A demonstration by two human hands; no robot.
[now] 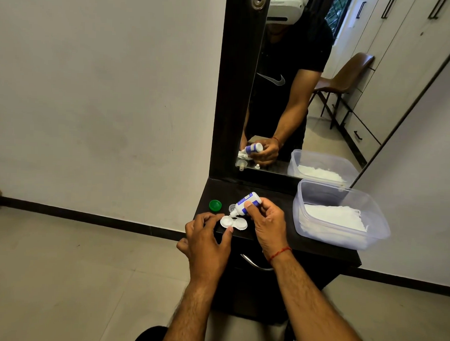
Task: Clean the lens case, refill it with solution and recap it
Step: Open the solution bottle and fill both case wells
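The open white lens case (234, 223) lies at the dresser top's (272, 238) front edge, steadied by the left hand's (206, 242) pinching fingertips, while the right hand (266, 221) grips the tilted solution bottle (245, 203) over it at 12 o'clock, so this looks like refilling; next, fill both wells and fetch the green cap (215, 205) at 10 o'clock.

One head-worn wide-angle view looks forward and down, close over the dark bench (326, 246), facing its mirror (324, 84)
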